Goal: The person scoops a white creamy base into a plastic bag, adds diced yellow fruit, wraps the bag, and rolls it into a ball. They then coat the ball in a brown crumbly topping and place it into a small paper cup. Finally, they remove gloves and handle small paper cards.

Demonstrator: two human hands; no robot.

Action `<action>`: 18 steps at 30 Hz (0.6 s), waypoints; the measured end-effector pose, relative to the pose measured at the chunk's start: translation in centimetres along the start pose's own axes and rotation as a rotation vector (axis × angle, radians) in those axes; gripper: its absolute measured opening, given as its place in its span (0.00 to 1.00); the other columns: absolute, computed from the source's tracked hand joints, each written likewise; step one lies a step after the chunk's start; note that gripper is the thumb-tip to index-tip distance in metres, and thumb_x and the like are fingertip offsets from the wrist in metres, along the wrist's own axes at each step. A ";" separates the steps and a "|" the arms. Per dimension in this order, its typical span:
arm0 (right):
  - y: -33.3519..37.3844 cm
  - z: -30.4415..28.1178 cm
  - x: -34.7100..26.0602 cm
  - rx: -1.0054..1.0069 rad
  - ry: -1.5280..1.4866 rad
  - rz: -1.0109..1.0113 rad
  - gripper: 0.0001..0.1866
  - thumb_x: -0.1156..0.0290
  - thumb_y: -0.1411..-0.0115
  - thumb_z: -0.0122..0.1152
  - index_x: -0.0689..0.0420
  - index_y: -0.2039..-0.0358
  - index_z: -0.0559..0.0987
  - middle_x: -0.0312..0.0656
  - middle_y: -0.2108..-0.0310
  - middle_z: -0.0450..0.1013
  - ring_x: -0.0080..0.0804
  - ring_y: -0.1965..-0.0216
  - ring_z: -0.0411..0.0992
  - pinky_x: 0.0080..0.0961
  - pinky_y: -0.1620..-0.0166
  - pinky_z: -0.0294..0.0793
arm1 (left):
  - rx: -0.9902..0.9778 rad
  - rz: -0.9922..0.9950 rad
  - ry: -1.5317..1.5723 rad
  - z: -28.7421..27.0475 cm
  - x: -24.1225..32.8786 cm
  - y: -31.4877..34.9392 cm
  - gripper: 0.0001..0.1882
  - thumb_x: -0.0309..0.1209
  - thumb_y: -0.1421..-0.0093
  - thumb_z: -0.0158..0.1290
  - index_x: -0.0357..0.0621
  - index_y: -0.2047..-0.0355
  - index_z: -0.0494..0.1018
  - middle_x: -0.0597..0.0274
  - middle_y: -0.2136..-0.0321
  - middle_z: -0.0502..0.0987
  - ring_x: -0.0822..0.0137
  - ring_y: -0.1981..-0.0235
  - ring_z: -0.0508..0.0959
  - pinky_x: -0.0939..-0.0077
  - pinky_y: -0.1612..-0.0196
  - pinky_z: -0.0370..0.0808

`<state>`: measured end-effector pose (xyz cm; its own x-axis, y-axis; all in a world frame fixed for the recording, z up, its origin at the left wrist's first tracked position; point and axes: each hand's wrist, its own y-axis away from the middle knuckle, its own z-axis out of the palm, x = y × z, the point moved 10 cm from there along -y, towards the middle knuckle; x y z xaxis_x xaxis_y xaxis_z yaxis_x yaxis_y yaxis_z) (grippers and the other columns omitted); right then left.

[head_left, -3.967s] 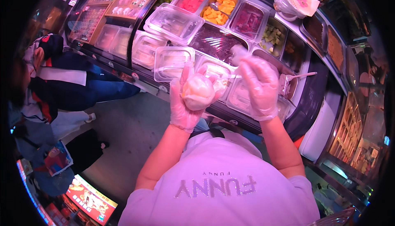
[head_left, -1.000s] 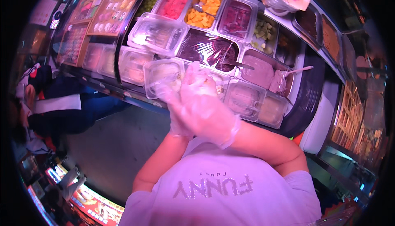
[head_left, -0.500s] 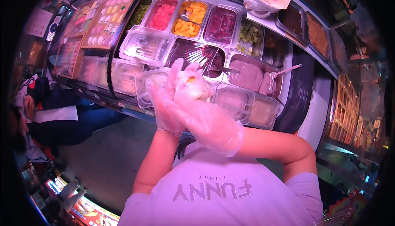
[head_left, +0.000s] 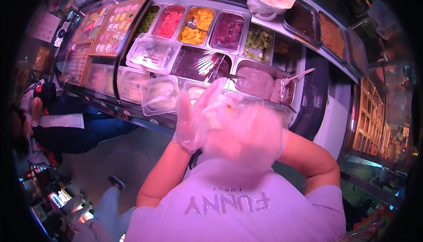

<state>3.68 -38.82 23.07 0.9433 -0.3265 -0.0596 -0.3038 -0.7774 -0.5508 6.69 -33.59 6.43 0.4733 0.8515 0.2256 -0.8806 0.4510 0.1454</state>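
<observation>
Both my hands wear clear plastic gloves and meet above the near edge of a food counter. My left hand is turned up with its thumb apart, cradling a soft white dough ball with a small orange spot on it. Over its near right side passes my right hand, smeared by motion. Its fingers cannot be made out, and it hides part of the ball. Just beyond the hands lie a film-covered tub of dark filling and a tub of purple paste with a spatula handle across its rim.
Farther back stand tubs of pink cubes, mango cubes with a spoon, and green fruit. A clear lidded box rests on the tubs. Displayed sweets fill the left side. Another person is at left.
My right hand has swung away to the right and blurred, while my left stays under the dough ball and has moved slightly right. A passer-by's leg now shows at lower left.
</observation>
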 end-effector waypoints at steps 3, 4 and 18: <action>3.3 2.6 7.8 0.119 -0.409 0.412 0.23 0.54 0.34 0.52 0.59 0.50 0.80 0.53 0.50 0.76 0.37 0.54 0.76 0.32 0.53 0.73 | 0.042 -0.077 -0.093 0.7 -0.8 -0.5 0.57 0.78 0.43 0.37 0.51 0.26 0.46 0.40 0.32 0.58 0.41 0.35 0.66 0.46 0.37 0.69; 5.6 5.1 9.3 0.194 -0.757 0.591 0.26 0.52 0.31 0.48 0.59 0.47 0.79 0.52 0.49 0.76 0.39 0.50 0.75 0.33 0.47 0.71 | 0.084 -0.080 -0.235 0.4 -1.0 -0.7 0.55 0.77 0.41 0.34 0.49 0.27 0.49 0.43 0.33 0.60 0.45 0.36 0.68 0.47 0.40 0.72; 12.8 12.2 12.3 0.888 -1.894 1.155 0.37 0.40 0.28 0.40 0.65 0.43 0.74 0.51 0.53 0.76 0.35 0.54 0.76 0.34 0.49 0.77 | 0.294 0.406 -0.719 2.2 3.1 -0.1 0.49 0.67 0.36 0.42 0.51 0.26 0.46 0.59 0.25 0.44 0.51 0.26 0.44 0.46 0.30 0.55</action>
<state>13.00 -46.23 5.18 -0.2950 0.7584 -0.5812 -0.9553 -0.2230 0.1939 8.25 -31.59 9.20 0.1110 0.5113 0.8522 -0.9896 -0.0219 0.1421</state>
